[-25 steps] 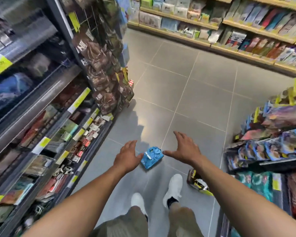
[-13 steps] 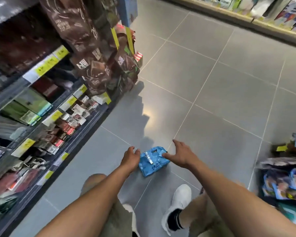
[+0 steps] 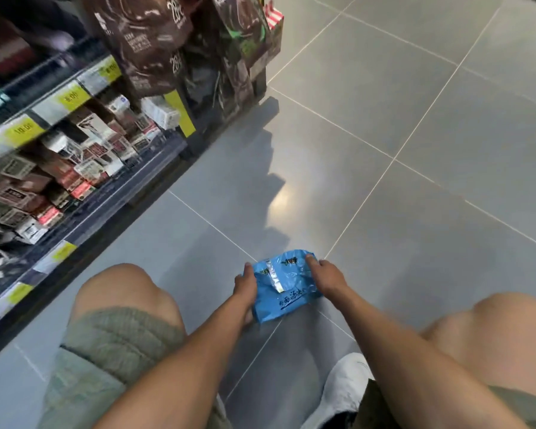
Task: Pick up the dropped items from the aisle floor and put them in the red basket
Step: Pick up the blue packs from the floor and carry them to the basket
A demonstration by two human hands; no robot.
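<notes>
Two hands grip one blue packet (image 3: 283, 289) on the grey tiled floor (image 3: 415, 181): our left hand (image 3: 245, 284) clamps its left edge and our right hand (image 3: 327, 275) clamps its right edge. Shelves (image 3: 75, 168) along our left side hold small boxes behind yellow price tags (image 3: 24, 130), with brown bags (image 3: 149, 41) hanging above them.

I see both forearms bare to the frame edge, with no sleeves, watch or rings visible. I note olive-green shorts (image 3: 115, 345) of ribbed, textured fabric, ending above the bare knees. I see one white shoe (image 3: 344, 394) over a dark sock (image 3: 338, 421).
</notes>
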